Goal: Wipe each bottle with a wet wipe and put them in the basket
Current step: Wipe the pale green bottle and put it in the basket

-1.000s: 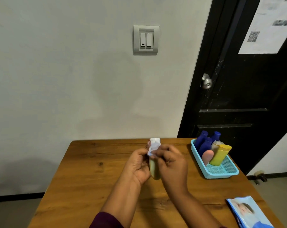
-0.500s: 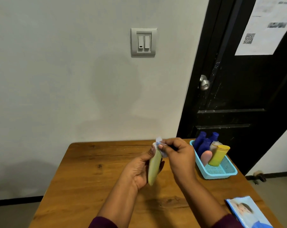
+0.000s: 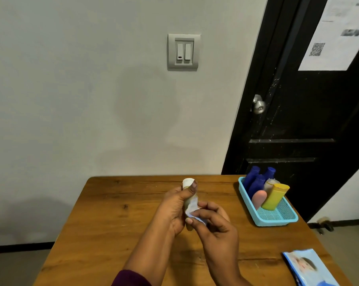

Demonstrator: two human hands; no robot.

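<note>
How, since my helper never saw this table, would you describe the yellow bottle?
On the table, far right, sits a blue basket. Leaning in it, the yellow bottle is rightmost, next to a pink bottle; the others are blue or clear.

The bottle [image 3: 188,182] in my left grip [image 3: 174,207] was smooth pale plastic, the wipe [image 3: 192,207] thin crumpled cloth. The tabletop [image 3: 112,223] was grained wood, faintly shiny. At right, the basket [image 3: 277,222] was meshed plastic, the wipes pack [image 3: 306,267] glossy film, the door knob [image 3: 258,105] brushed metal.
</note>
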